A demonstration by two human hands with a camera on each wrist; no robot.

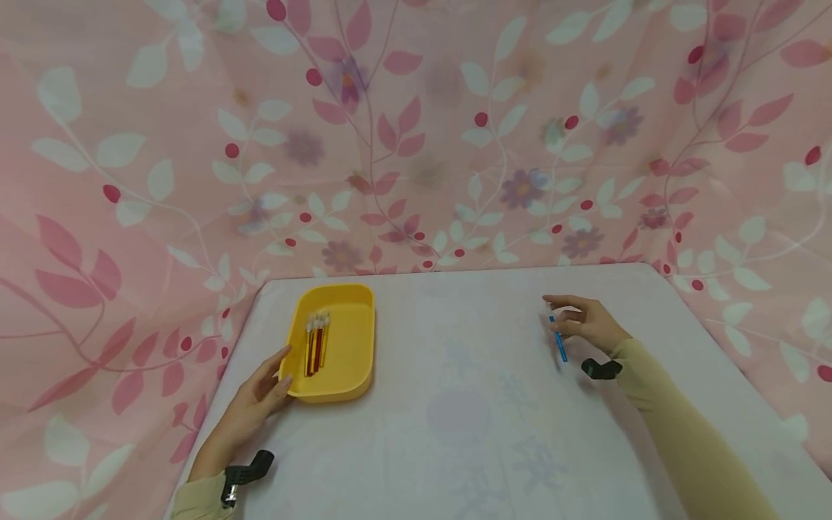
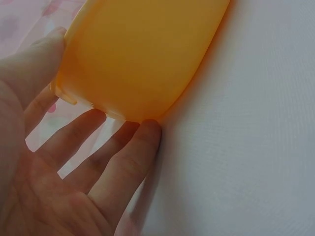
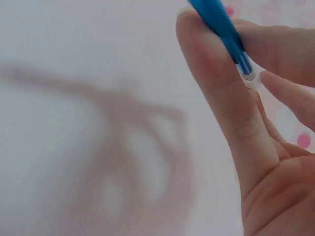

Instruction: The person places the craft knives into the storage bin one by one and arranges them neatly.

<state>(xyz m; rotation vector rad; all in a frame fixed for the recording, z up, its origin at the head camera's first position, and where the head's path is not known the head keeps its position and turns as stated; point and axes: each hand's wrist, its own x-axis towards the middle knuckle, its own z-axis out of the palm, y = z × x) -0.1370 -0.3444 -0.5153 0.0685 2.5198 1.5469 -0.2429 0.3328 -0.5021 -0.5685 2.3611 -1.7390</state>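
The right hand (image 1: 593, 323) is held over the right side of the table, pinching a slim blue pen-like tool (image 1: 560, 342) between thumb and fingers. Close up in the right wrist view, this tool (image 3: 220, 29) shows a textured blue body, a silver collar and a clear tip. At left, the left hand (image 1: 247, 408) touches the near left corner of a yellow tray (image 1: 354, 339), its fingers loosely extended. In the left wrist view its fingertips rest against the tray's outer wall (image 2: 133, 64). Several similar tools (image 1: 315, 343), gold and red with pale tips, lie side by side in the tray.
A white cloth (image 1: 455, 448) with faint prints covers the table. Behind it and at both sides hangs a pink floral curtain (image 1: 416, 144). Each wrist wears a black camera mount, one on the left (image 1: 247, 471), one on the right (image 1: 601, 369).
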